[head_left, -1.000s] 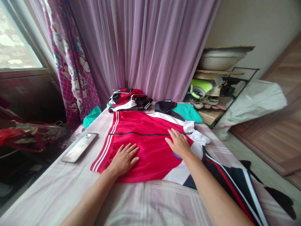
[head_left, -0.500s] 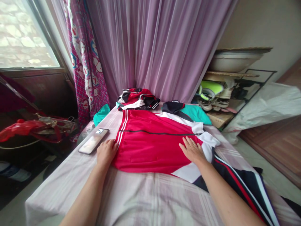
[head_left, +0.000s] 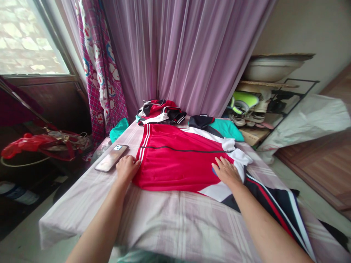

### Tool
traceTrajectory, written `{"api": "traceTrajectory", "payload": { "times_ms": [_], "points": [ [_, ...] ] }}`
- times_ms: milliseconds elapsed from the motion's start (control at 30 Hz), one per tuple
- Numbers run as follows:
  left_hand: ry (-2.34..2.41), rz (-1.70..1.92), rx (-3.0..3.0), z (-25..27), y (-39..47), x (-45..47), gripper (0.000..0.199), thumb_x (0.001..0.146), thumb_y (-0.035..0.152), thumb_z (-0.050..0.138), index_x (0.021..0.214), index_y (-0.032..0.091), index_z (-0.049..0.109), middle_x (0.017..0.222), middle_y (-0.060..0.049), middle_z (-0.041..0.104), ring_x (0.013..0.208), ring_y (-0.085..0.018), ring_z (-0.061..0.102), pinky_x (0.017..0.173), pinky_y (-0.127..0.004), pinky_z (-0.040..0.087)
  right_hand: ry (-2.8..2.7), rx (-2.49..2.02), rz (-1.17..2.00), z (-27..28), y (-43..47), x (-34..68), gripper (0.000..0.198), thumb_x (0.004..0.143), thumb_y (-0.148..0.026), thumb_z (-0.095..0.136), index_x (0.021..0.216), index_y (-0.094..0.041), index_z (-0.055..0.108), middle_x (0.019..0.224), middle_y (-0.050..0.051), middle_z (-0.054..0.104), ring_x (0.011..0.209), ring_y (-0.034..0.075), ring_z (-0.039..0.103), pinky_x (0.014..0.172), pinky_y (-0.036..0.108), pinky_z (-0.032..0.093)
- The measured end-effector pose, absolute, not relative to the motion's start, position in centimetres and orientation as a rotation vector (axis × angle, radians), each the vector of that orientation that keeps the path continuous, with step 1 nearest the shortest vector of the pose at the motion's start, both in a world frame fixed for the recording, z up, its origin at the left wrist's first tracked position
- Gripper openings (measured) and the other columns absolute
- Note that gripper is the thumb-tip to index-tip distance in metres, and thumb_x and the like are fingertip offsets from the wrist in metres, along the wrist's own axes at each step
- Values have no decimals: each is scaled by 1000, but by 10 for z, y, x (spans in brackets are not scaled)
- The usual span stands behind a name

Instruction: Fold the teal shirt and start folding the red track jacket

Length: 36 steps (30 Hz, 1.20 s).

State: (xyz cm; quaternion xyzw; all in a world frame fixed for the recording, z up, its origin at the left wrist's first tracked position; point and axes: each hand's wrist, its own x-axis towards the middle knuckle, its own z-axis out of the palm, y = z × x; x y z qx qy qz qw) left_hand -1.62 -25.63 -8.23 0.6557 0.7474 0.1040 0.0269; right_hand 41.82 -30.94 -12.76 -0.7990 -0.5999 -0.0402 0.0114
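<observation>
A red zip-up jacket lies spread on the bed, its white-striped hem to the left and its white and navy shoulder end to the right. My left hand is at the near corner of that hem, fingers bent and closed on the fabric edge. Flat on the jacket's right part rests my right hand, fingers extended and slightly apart. A bit of a blue mark on the red cloth peeks out beside its fingertips. A navy sleeve with red and white stripes trails toward the lower right, partly behind my right forearm.
A phone lies left of my left hand on the checked bedsheet. Behind the jacket are a heap of red, black and white clothes and a teal and navy garment. A shoe rack stands at right, purple curtains behind.
The view has shifted slightly, so the jacket sits a little higher in the picture. My right fingers have moved slightly, showing some of the blue mark. Both hands stay on the jacket.
</observation>
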Motion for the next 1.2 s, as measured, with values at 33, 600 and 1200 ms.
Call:
{"api": "traceTrajectory", "payload": {
  "times_ms": [33, 600, 1200],
  "points": [
    [2312, 312, 2044, -80, -259, -13, 33, 92, 43, 46, 98, 19, 68, 119, -15, 71, 115, -32, 64, 91, -41, 50, -1869, -2487, -125, -126, -310, 417, 60, 102, -43, 30, 153, -16, 45, 159, 15, 41, 146, 29, 38, 118, 47, 31],
    [2330, 459, 2040, -74, -277, -19, 38, 98, 43, 39, 122, 20, 59, 130, -14, 66, 115, -30, 65, 90, -39, 51, -1855, -1875, -15, -109, -341, 399, 37, 90, -29, 49, 117, -15, 71, 133, 16, 66, 126, 27, 58, 110, 41, 42],
    [1006, 495, 2984, -94, -340, 15, 35, 104, 38, 42, 100, 23, 73, 95, -6, 73, 94, -20, 63, 88, -36, 46, -2032, -1471, 455, -110, -416, 396, 20, 87, -26, 59, 79, -22, 76, 81, 5, 73, 79, 19, 67, 76, 32, 51]
  ]
}}
